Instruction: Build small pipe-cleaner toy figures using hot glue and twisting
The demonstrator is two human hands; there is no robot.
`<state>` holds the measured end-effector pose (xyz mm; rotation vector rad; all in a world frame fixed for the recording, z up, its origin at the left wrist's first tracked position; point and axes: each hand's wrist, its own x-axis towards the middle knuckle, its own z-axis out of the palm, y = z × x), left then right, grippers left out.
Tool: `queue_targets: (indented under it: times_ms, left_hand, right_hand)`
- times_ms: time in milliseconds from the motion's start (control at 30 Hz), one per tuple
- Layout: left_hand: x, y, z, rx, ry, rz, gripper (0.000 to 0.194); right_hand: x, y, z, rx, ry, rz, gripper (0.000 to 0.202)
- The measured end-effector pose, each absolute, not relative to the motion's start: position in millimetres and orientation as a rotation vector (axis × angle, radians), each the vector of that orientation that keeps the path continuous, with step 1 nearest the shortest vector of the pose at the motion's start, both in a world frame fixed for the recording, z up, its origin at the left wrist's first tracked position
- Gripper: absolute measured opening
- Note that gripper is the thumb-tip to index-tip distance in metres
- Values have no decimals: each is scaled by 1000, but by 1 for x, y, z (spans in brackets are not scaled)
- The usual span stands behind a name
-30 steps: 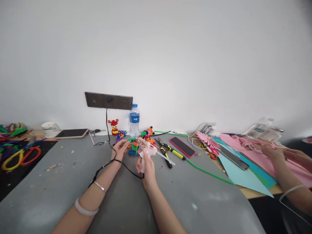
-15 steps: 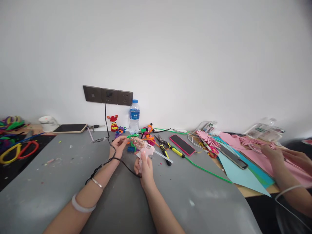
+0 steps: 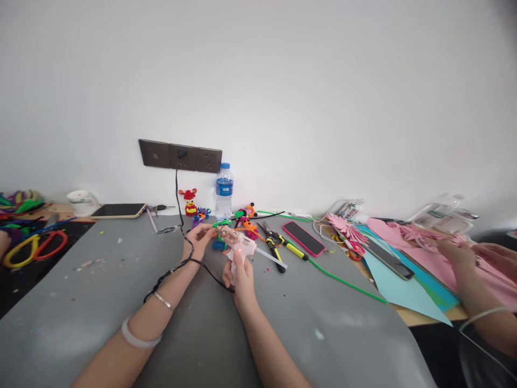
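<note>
Since half a second ago, a sliver of skin, likely another person's hand [image 3: 4, 243], has come in at the left edge, near the red-and-yellow scissors [image 3: 35, 253]; the near pair of hands has barely shifted. Right hand [image 3: 242, 277] wraps the handle of a pink glue gun [image 3: 244, 246], fingers curled, thumb up the back; such a grip probably keeps the nozzle end steady. Trigger finger hidden. Left hand [image 3: 196, 240] pinches a green fuzzy piece [image 3: 222, 222] by its edge, just beside the nozzle end, presumably to keep fingertips off heat. Black cord [image 3: 210, 274] drapes over the left wrist, slack enough for reach, up to the wall socket [image 3: 181, 156].
</note>
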<state>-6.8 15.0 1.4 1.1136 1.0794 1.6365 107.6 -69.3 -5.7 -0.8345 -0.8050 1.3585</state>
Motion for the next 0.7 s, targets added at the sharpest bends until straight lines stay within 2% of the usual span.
queue_targets:
  times_ms: [700]
  left_hand:
    - [-10,19,-7,1182,1088,1694,22]
  right_hand:
    - [106,-70,-5,-898,-834,1292,52]
